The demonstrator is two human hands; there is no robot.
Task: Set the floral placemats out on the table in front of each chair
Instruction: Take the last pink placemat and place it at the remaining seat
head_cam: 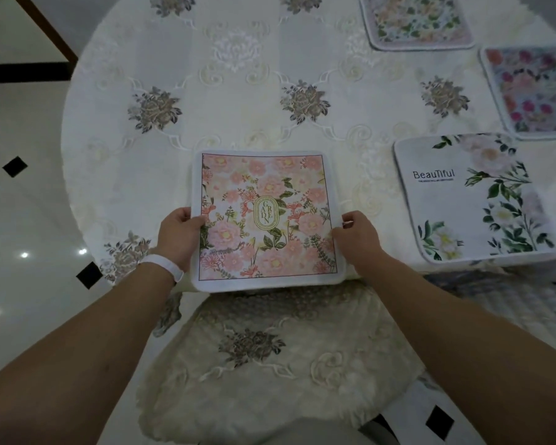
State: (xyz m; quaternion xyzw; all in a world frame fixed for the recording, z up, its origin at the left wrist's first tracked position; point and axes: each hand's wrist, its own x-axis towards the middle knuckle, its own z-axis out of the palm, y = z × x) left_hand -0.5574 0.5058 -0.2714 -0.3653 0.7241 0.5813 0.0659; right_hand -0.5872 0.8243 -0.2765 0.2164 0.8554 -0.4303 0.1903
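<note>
**Head view: two hands grip the pink GARDEN placemat at the near rim of the table**

Head camera looks down on curled fingers at both side edges of one mat. The left fingers wrap the left edge, with the thumb lying on top of the printed border. The right fingers are bunched against the right edge and pinch it. Whether any fingertips reach underneath cannot be told. The left hand wears a white wristband. The right hand sits at about the same height on the opposite side.

Between them lies the pink placemat, square, with peach flowers and an oval "GARDEN" label at its middle. It rests flat on the white embroidered tablecloth, and its near edge reaches the round table's near rim, just above a chair seat under a lace cover.

To the right, near but apart from it, lies a white placemat printed "Beautiful" with green leaves. Farther off on the right sits a magenta-flowered placemat, partly cut off by the frame. A pastel placemat lies at the far edge. Glossy white floor tiles with black diamond insets show to the left.
</note>
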